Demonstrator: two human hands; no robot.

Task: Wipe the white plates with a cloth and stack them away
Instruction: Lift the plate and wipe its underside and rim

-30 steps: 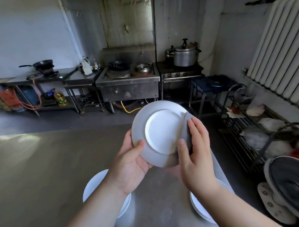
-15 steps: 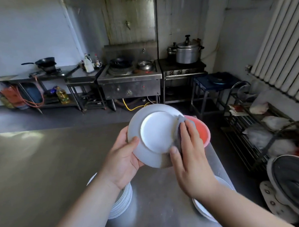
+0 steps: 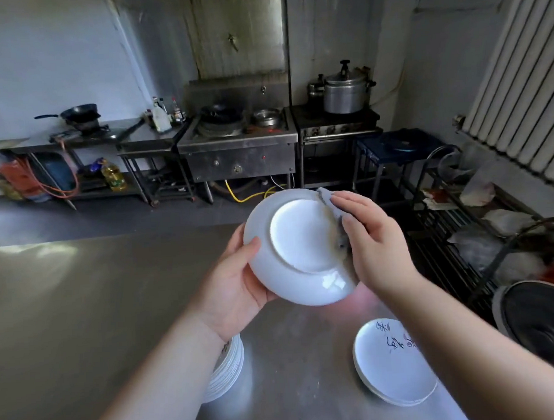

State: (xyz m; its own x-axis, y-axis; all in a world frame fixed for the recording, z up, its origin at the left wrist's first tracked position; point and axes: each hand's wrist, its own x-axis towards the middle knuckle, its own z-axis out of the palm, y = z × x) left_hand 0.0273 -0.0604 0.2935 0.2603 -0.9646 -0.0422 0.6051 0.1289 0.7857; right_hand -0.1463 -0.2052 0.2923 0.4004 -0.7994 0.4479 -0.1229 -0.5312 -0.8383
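White plate (image 3: 299, 240), underside showing: being held above worktop's (image 3: 83, 313) right edge, rim clasped in left hand (image 3: 234, 284) grip; grey cloth (image 3: 331, 204) being pinched over opposite rim by right hand (image 3: 375, 243); slow turning advised

left stack (image 3: 228, 372): half behind forearm (image 3: 168, 373); cloth (image 3: 326, 197): mostly under right hand (image 3: 377, 248); right stack (image 3: 391, 371): print partly covered
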